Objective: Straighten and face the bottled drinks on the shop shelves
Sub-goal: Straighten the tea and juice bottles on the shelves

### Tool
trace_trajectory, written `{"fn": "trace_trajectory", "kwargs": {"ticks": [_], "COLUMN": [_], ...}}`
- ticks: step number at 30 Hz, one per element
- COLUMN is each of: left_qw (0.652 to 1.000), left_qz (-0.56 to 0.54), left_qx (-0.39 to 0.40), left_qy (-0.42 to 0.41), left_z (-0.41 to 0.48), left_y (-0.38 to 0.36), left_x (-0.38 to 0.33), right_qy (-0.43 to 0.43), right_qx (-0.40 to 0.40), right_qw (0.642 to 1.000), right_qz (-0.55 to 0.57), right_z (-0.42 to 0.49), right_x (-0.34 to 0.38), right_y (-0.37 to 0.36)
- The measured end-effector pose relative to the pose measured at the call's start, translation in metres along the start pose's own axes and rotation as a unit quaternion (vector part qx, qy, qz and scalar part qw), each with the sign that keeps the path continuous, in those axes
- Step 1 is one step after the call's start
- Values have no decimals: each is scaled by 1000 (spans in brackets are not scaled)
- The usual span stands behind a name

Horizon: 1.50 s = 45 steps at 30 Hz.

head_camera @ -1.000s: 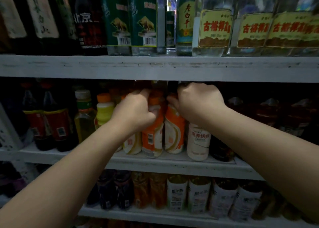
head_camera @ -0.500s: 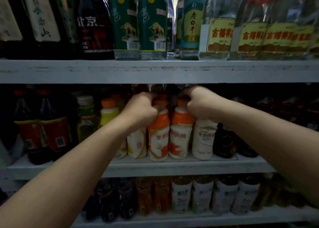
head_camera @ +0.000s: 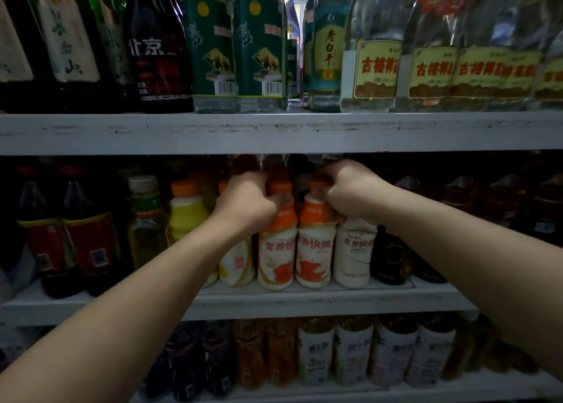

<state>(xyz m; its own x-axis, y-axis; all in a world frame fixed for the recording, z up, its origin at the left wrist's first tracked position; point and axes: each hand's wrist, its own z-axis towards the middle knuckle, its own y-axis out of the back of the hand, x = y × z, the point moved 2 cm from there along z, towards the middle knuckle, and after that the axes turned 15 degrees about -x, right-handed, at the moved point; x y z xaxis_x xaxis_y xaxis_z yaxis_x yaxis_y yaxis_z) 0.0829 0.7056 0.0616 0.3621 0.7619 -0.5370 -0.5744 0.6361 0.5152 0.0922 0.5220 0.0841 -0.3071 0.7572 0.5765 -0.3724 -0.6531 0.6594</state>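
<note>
Above the shelf board (head_camera: pixel 274 133), a dark bottle (head_camera: pixel 158 55) reads "北京", a teal bottle (head_camera: pixel 327 52) "老白干"; below it, a white bottle (head_camera: pixel 353 250) "营养快线".

On the middle shelf, the left milk bottle (head_camera: pixel 277 250) and the right milk bottle (head_camera: pixel 315 250) are white with orange shoulders, orange caps and red characters. Farther left, a yellow bottle (head_camera: pixel 187 216) has an orange cap, and the dark bottles (head_camera: pixel 88 241) wear red labels edged in what looks like yellow. Above, the green-labelled bottles (head_camera: pixel 210 52) show a gold bull; to their right, clear bottles (head_camera: pixel 376 70) carry yellow labels with red characters. The shelf edge (head_camera: pixel 274 133) is scuffed grey-white.
</note>
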Motion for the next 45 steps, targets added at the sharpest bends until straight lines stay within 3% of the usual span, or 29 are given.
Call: {"fn": "trace_trajectory", "kwargs": {"ticks": [10,16,19,22,31,34,37,40,45], "left_qw": [999,989,981,973,982,987,979,971,970], "left_qz": [24,109,141,193,142,78,35,29,37], "left_qx": [-9,-32,-85,-87,-87,-100,-180,-233,-240], "left_qy": [-37,-94,-99,-95,-93,-96,-92,-41,-16], "left_z": [-7,-14,-26,-36,-36,-41,-53,-58,-58], "left_y": [3,0,-2,-6,-8,4,33,58,75], "left_x": [-2,-6,-10,-7,-1,5,26,54,78], "right_qy": [14,20,25,34,16,82,250,326,253], "right_qx": [6,33,30,17,38,-33,-165,-123,-48], "right_qw": [999,999,999,999,998,992,939,933,960], "right_qz": [28,11,20,14,41,-90,-170,-94,-109], "right_z": [7,6,3,1,-4,-14,-35,-46,-21], "right_x": [-7,-1,-2,-8,-6,4,24,55,91], "right_y": [-4,-1,0,-2,1,9,5,-16,-57]}}
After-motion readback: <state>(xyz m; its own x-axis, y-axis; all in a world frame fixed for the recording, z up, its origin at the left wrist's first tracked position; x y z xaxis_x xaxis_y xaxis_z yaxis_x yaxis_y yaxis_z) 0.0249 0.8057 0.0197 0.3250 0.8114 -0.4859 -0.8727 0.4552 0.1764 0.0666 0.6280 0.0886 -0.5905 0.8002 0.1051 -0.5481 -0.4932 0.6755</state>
